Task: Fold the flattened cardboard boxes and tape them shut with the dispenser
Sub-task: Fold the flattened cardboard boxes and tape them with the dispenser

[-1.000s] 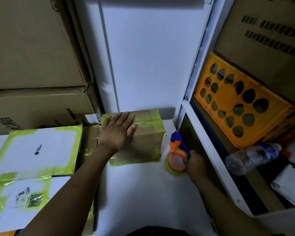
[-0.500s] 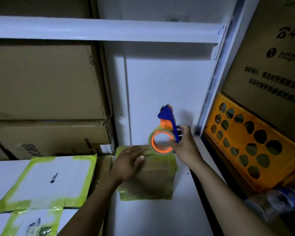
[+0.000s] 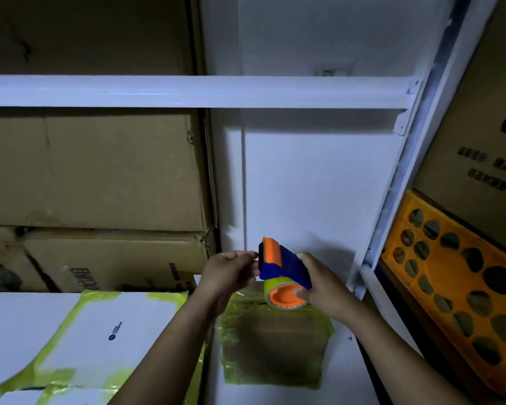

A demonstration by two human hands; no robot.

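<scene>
Nearest the camera, on the white shelf (image 3: 278, 396), lies the small cardboard box (image 3: 272, 343), flat on its base and banded round its edges with yellow-green tape. It sits directly below both hands, apart from them, a little nearer the right forearm than the left.

Above it, the tape dispenser (image 3: 284, 273) is held in the air between the two hands. The right hand (image 3: 322, 290) has a closed grip on it from the right side, fingers wrapped over the blue housing and the thumb pressed into the orange hub of the roll. The left hand (image 3: 228, 270) pinches closed at the dispenser's orange and black front end (whether it has the loose tape end or only the edge of the tool is too blurred to tell). The roll's axis points roughly toward the camera and downward, and the cutter end leads up and to the left.

The coming move, I judge, turns on this drop: the box lies straight beneath the grip, so the dispenser must come down and its front end turn toward the box top.

Beyond, large brown cartons (image 3: 94, 176) stand stacked at the left, and an orange crate (image 3: 456, 276) leans at the right.
</scene>
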